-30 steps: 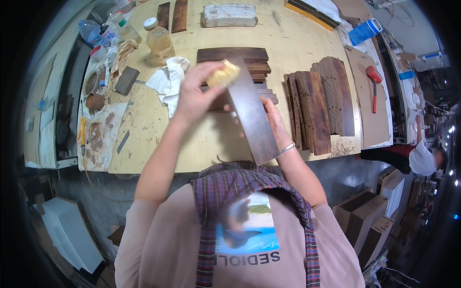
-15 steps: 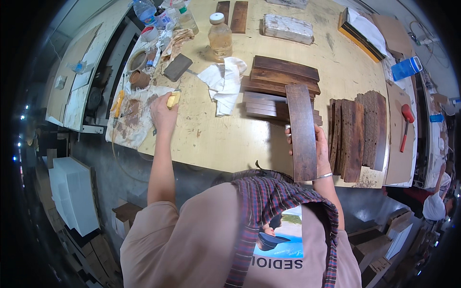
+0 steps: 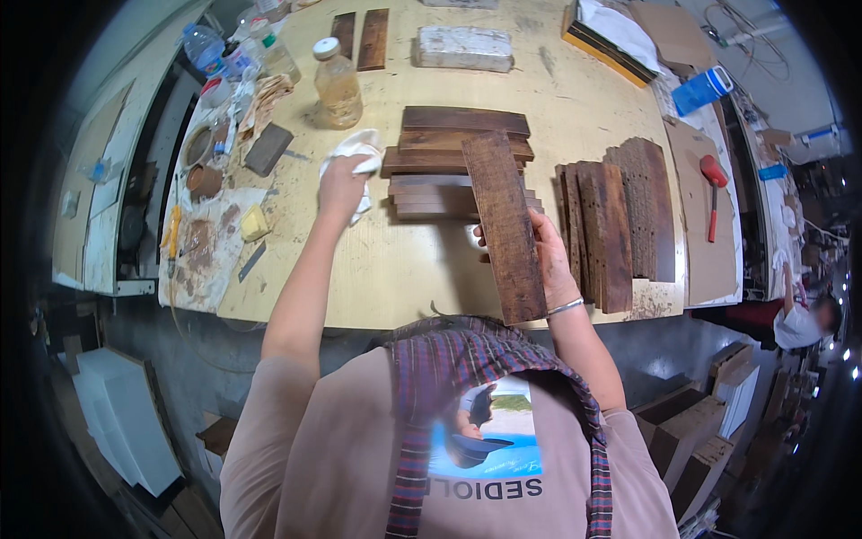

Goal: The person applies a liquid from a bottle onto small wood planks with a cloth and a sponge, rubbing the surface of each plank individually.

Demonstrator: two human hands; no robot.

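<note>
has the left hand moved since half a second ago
Yes. The left hand left the yellow block on the stained sheet and went right, to the white rag beside the plank stack.

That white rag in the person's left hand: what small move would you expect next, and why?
Probably bringing the white rag across to the dark plank to wipe it. The left hand has the rag bunched in its grip over the table, while the right hand holds the plank tilted up off the stack of planks, its face open to the rag.
</note>
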